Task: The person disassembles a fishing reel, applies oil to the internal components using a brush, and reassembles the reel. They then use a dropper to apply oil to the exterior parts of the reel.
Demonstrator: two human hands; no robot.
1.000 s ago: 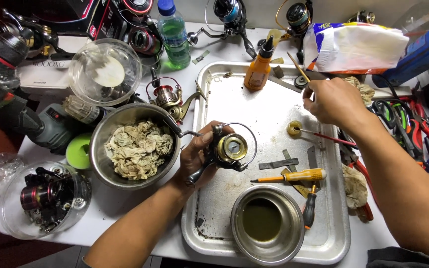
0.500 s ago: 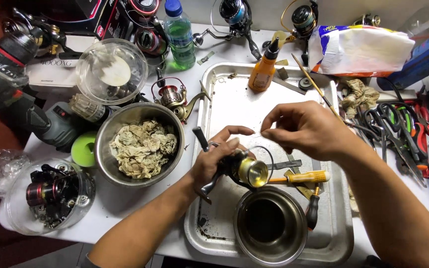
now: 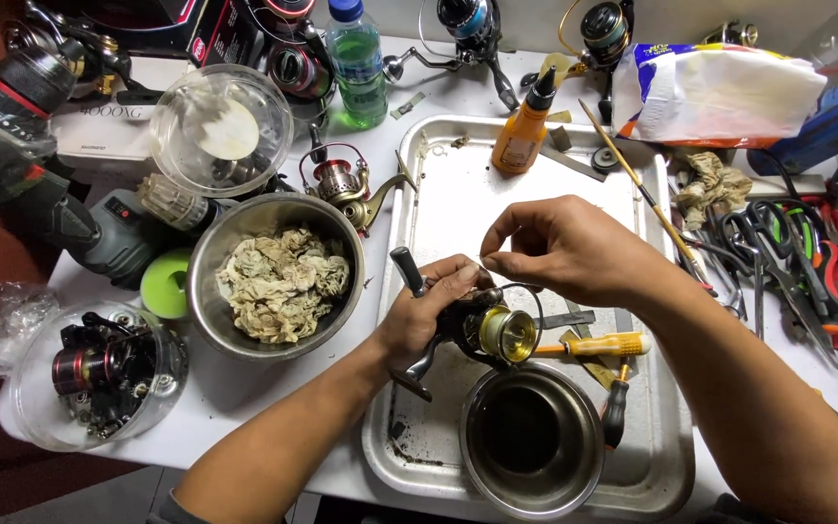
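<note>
A cluttered white bench (image 3: 244,408) was seen from above, w/ a metal tray (image 3: 458,204) at centre. A fishing reel (image 3: 482,325) w/ a gold spool was held over the tray's middle by the left hand (image 3: 429,311), whose fingers were wrapped shut round the reel body from the left; the reel's dark handle was pointed up and left, its spool axis roughly toward the right and slightly down. The right hand (image 3: 560,247) was hung just above and right of the reel, thumb and forefinger pinched shut on sth. too small to be made out, the pinch directly over the bail wire and nearly touching it. The reel thus lay just below the right hand and was nearer to, and gripped by, the left. A yellow-handled screwdriver (image 3: 603,344) was laid just right of the reel, a steel cup (image 3: 531,442) just below it. A bowl of rags (image 3: 278,277) was set left of the tray, an orange oil bottle (image 3: 521,131) at the tray's top.
</note>
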